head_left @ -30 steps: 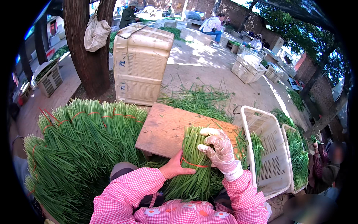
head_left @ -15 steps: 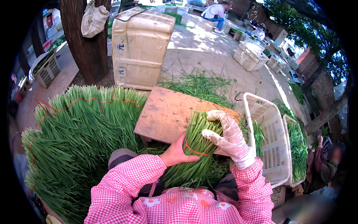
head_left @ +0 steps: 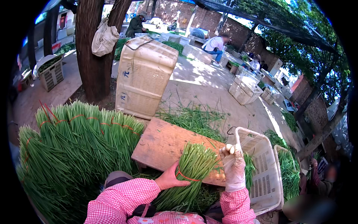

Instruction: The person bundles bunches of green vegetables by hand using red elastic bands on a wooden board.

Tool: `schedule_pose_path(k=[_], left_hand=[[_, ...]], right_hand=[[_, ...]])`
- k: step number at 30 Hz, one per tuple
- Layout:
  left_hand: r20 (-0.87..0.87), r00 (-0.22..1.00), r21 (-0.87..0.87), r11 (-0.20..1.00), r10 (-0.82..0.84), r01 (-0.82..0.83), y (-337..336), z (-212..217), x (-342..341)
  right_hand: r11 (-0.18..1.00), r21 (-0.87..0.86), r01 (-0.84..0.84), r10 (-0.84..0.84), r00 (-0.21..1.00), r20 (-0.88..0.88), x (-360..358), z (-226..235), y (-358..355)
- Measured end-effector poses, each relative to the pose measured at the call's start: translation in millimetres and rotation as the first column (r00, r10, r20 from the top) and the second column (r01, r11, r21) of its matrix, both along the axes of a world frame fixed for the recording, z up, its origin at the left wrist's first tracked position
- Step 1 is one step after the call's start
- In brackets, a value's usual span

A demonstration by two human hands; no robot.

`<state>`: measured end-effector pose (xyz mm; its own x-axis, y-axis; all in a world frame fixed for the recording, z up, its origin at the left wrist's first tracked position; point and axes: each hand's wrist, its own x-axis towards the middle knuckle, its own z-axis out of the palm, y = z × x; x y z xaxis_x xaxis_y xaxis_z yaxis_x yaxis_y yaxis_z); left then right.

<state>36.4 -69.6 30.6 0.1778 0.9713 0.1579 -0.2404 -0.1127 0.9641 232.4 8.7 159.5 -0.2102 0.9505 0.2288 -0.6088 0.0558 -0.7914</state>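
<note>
A bundle of green chives [head_left: 199,158] with a red band [head_left: 188,178] around it leans upright against the near edge of a low wooden board [head_left: 164,136], pale cut ends up. My bare left hand [head_left: 170,177] is wrapped around its left side, thumb lying across the front by the band. My right hand [head_left: 233,162], in a stained white glove, is raised just right of the bundle and apart from it. Its fingers are curled in, and I see nothing in them. Many banded chive bundles [head_left: 82,138] stand packed together on my left.
Right of the board stands a white plastic crate [head_left: 261,171], with another crate of chives [head_left: 291,175] beyond it. A tall crate [head_left: 145,78] stands on end by a tree trunk [head_left: 91,56]. Loose chives [head_left: 194,119] lie on the ground behind the board. Other people sit farther off.
My right hand has come away from the bundle's top, moved to its right, and curled its fingers. The left hand keeps its hold. The view has tilted up, so things sit lower.
</note>
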Motion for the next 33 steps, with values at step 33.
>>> schedule_pose_path(k=[33], left_hand=[[0.438,0.874,-0.199,0.971,0.210,-0.133,22,22,-43]], right_hand=[[0.898,0.358,-0.255,-0.221,0.442,0.870,-26,-63,-53]])
